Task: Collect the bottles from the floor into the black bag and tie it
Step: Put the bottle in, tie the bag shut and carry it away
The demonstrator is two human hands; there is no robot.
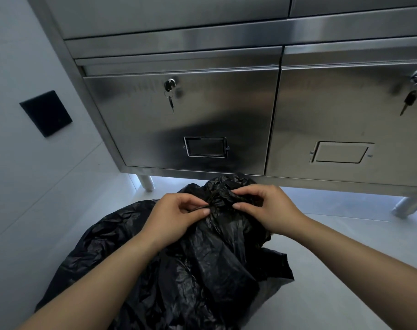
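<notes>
Head view: no readable writing showing anywhere. Lying at lower centre of the frame on the pale floor (345, 270), crumpled black plastic bag (202, 270), gathered neck pointing up toward the stainless steel cabinet (202, 110). Pinching a thin strand of the neck, left hand (176, 215); gripping bunched plastic just beside it, right hand (267, 208). Hanging in the cabinet locks, two keys (170, 101).

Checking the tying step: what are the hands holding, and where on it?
Both the left hand and right hand pinch the black bag at its gathered top.
</notes>
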